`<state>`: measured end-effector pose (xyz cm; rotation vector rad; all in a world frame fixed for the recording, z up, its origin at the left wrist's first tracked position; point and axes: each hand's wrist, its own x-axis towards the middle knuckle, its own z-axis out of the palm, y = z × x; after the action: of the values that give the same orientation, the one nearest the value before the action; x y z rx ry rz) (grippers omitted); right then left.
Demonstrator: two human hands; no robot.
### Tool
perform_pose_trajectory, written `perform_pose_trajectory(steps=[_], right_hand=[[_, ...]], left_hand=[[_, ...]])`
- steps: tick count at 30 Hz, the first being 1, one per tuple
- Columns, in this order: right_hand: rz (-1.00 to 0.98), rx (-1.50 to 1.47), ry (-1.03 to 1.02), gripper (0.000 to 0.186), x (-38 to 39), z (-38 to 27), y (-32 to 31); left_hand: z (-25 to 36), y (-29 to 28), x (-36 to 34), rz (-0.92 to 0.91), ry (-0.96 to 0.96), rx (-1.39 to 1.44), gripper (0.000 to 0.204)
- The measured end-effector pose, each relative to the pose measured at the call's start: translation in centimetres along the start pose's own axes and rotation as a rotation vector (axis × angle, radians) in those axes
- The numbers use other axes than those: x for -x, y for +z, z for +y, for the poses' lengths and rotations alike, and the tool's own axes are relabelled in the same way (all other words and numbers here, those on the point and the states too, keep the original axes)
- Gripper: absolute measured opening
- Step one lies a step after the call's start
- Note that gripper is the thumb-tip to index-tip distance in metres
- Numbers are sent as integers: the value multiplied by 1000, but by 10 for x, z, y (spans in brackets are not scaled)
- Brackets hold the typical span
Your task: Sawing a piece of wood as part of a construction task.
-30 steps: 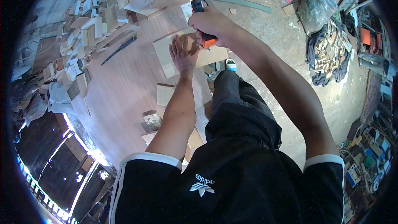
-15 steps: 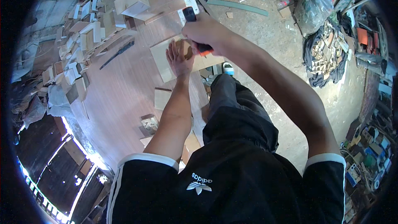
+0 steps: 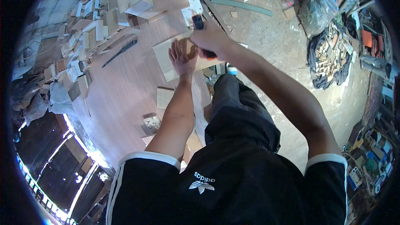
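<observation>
My left hand lies flat with fingers spread on a pale wooden board, near the right edge of the workbench. Close beside it, my right hand is closed round a tool with a black and orange handle. The black end sticks up beyond my fist, and the orange part shows just below it. My hand and forearm hide the tool's working end, so its kind cannot be made out.
A dark, narrow, long tool lies on the brown workbench. Wooden offcuts pile along its far left side; a pale box stands at the back. On the floor, right, sits a black sack of wood scraps.
My right hand and the tool have shifted slightly toward me and to the right. My left hand stays flat on the board. The whole view has moved a little.
</observation>
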<state>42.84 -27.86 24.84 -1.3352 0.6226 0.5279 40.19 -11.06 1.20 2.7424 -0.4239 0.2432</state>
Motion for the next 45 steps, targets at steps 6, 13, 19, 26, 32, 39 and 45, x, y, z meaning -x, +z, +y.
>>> perform_pose_trajectory(steps=[6, 13, 19, 26, 32, 39, 45], right_hand=[[68, -83, -54, 16, -43, 37, -18], [-5, -148, -39, 13, -47, 58, 5], [56, -9, 5, 7, -53, 78, 3], [70, -112, -1, 13, -85, 67, -9], [-2, -200, -188, 21, -77, 79, -14], [214, 95, -248, 24, -36, 102, 14], [218, 122, -217, 21, -20, 114, 7]], left_hand=[[19, -1, -7, 9, 4, 90, 64], [5, -10, -3, -13, -13, 4, 61], [4, -4, -1, -24, -15, -9, 61], [15, -8, -6, -10, -7, 51, 64], [13, -10, -7, 11, -38, 92, 64], [2, -2, -5, -34, 5, -41, 57], [13, -13, -4, -14, -21, 54, 56]])
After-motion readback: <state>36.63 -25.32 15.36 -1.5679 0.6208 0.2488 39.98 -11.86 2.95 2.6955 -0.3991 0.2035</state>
